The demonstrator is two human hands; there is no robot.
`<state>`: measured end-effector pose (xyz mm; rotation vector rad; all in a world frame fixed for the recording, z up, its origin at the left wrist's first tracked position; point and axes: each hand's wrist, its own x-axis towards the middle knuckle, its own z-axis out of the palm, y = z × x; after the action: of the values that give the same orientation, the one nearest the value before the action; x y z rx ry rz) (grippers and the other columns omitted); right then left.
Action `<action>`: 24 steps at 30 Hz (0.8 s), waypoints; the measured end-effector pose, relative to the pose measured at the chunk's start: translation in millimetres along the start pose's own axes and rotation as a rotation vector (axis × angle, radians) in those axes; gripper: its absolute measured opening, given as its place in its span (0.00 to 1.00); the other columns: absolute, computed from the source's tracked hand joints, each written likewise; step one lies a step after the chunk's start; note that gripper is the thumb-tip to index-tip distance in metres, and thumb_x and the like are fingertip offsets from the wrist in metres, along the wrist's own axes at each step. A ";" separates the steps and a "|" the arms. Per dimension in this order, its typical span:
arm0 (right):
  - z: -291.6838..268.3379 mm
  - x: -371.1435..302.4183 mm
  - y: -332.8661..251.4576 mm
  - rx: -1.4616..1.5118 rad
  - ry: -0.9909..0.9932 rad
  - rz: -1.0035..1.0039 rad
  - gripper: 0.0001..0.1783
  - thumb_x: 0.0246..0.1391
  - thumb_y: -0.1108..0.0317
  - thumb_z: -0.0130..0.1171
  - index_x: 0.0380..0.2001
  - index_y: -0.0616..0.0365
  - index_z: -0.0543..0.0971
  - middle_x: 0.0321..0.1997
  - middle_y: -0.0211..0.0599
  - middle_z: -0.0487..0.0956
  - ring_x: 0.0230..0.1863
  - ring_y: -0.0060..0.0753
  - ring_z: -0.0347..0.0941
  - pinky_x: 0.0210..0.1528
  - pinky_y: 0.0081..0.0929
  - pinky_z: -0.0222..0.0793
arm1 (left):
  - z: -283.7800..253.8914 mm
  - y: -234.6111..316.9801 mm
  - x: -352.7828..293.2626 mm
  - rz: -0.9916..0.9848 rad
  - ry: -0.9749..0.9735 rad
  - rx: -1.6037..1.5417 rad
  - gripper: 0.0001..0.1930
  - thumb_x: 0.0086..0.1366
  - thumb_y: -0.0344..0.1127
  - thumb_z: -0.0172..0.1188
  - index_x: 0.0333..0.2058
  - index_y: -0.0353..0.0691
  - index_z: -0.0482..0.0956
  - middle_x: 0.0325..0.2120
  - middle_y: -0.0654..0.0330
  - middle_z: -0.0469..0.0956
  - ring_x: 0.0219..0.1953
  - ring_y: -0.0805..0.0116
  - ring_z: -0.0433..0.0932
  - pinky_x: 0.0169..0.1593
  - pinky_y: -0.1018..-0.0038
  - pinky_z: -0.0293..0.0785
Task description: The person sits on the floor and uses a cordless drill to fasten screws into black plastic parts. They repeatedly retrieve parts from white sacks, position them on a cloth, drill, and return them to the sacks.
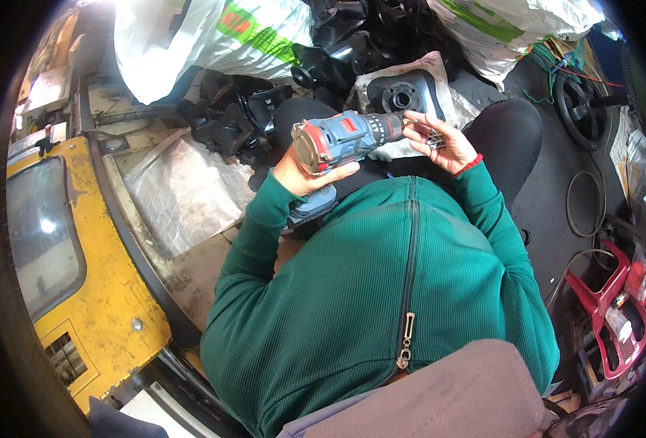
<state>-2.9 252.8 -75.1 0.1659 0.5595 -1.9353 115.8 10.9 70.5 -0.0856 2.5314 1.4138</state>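
A blue and grey cordless drill with red accents lies across my lap area, its chuck pointing right. My left hand is wrapped round its handle from the left, the thumb along the body. At the chuck's tip is my right hand, thumb and forefinger pinched together by the bit. Several thin shiny screws are held against its curled fingers. Just beyond the chuck, a black moulded part with a round hub rests on a pale cloth between my knees.
Black moulded parts are heaped ahead. White plastic bags stand behind them, another bag to the right. A yellow machine panel is close on my left. On the right are a black wheel, cables and a red plastic stool.
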 end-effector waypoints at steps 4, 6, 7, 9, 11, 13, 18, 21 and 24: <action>-10.6 5.9 6.6 -0.012 0.012 0.006 0.16 0.55 0.67 0.56 0.46 0.62 0.71 0.39 0.33 0.76 0.37 0.20 0.74 0.42 0.24 0.76 | -4.0 -2.8 -6.7 -0.100 -0.030 -0.016 0.30 0.48 0.43 0.70 0.46 0.32 0.69 0.40 0.53 0.75 0.43 0.64 0.75 0.49 0.70 0.70; -11.5 8.1 9.9 -0.033 0.030 0.013 0.13 0.55 0.68 0.57 0.42 0.60 0.73 0.34 0.28 0.76 0.34 0.17 0.73 0.40 0.22 0.76 | -4.0 -2.4 -9.1 -0.166 -0.041 -0.098 0.30 0.48 0.43 0.70 0.46 0.33 0.70 0.40 0.53 0.75 0.43 0.64 0.75 0.49 0.70 0.70; -10.3 7.7 10.9 -0.054 0.028 0.020 0.12 0.55 0.67 0.57 0.42 0.59 0.73 0.34 0.27 0.75 0.33 0.16 0.73 0.40 0.21 0.76 | -3.7 -2.9 -10.7 -0.200 -0.046 -0.141 0.30 0.48 0.44 0.70 0.45 0.33 0.70 0.39 0.53 0.75 0.42 0.64 0.75 0.49 0.70 0.70; -6.9 5.8 10.0 -0.096 0.023 0.028 0.11 0.55 0.67 0.57 0.40 0.58 0.73 0.32 0.26 0.75 0.31 0.15 0.72 0.39 0.20 0.76 | -4.5 -6.2 -12.6 -0.210 -0.064 -0.127 0.30 0.48 0.43 0.70 0.46 0.33 0.70 0.40 0.53 0.75 0.43 0.64 0.75 0.49 0.70 0.70; -10.7 6.7 11.1 -0.109 -0.009 0.046 0.11 0.55 0.66 0.56 0.41 0.58 0.74 0.32 0.25 0.74 0.31 0.15 0.72 0.40 0.21 0.76 | -5.9 -6.2 -12.9 -0.180 -0.080 -0.082 0.30 0.48 0.43 0.70 0.46 0.33 0.70 0.42 0.53 0.75 0.43 0.64 0.75 0.49 0.70 0.70; -14.4 7.1 12.6 -0.128 -0.026 0.060 0.11 0.55 0.66 0.56 0.41 0.58 0.74 0.31 0.25 0.74 0.32 0.15 0.72 0.40 0.21 0.76 | -7.3 -2.5 -13.1 -0.111 -0.093 -0.008 0.31 0.48 0.42 0.71 0.48 0.33 0.69 0.43 0.52 0.74 0.44 0.64 0.75 0.49 0.71 0.70; -24.8 12.1 15.1 -0.044 -0.020 0.157 0.12 0.55 0.67 0.56 0.41 0.59 0.74 0.32 0.26 0.74 0.32 0.16 0.72 0.39 0.19 0.78 | 10.8 -1.4 -8.6 0.158 -0.035 0.137 0.37 0.47 0.34 0.68 0.56 0.35 0.61 0.48 0.51 0.72 0.45 0.59 0.76 0.50 0.71 0.71; -26.3 16.0 13.7 0.017 0.004 0.154 0.11 0.55 0.67 0.55 0.41 0.60 0.74 0.33 0.27 0.74 0.32 0.16 0.72 0.38 0.18 0.78 | 18.8 -15.2 -6.2 0.186 -0.092 0.359 0.37 0.48 0.34 0.67 0.57 0.36 0.59 0.55 0.56 0.66 0.52 0.68 0.70 0.56 0.73 0.65; -14.4 14.2 13.5 -0.124 0.153 0.082 0.17 0.57 0.61 0.54 0.47 0.59 0.73 0.29 0.21 0.71 0.27 0.11 0.67 0.30 0.13 0.72 | 14.3 -4.9 -0.2 0.054 -0.032 0.134 0.34 0.49 0.34 0.67 0.54 0.35 0.63 0.50 0.53 0.70 0.50 0.66 0.71 0.53 0.71 0.67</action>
<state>1.2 243.1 -97.0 0.2550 0.7601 -1.8129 119.4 20.3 59.3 0.0291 2.6122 1.2505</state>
